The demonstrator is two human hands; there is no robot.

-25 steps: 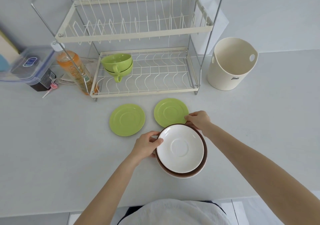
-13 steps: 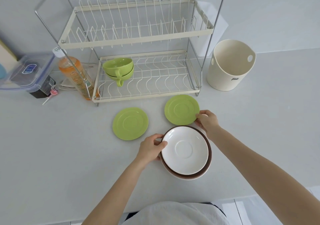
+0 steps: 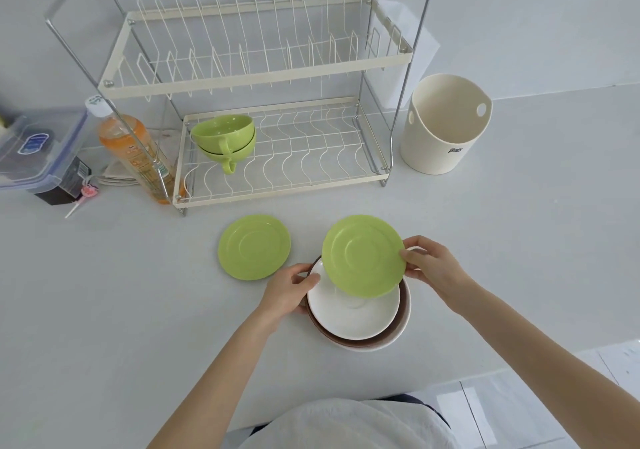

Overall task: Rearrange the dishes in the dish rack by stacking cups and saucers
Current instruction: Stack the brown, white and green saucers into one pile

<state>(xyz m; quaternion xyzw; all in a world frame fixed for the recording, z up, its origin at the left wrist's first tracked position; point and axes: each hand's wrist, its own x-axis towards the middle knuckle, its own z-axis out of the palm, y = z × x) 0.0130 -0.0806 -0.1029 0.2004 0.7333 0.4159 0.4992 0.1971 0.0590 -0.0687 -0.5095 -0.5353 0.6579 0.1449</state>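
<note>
Here, right hand [image 3: 427, 267] fingers pinching green saucer [image 3: 363, 256] above white saucer [image 3: 349, 313], left hand [image 3: 289, 294] gripping its rim

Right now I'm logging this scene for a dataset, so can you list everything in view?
dish rack: 1, cream and metal, two tiers, back of the counter
cups: 2, green, nested, lower tier, left
saucer on counter: 1, green, in front of the rack
saucer in hand: 1, green, held over the plate stack
white plate: 1, top of the stack
brown plate: 1, under the white one
tub: 1, cream, right of the rack
bottle: 1, orange, left of the rack
box: 1, clear with blue lid, far left
counter: 1, white
left hand: grip on the stack's left rim
right hand: grip on the green saucer's right edge
</note>
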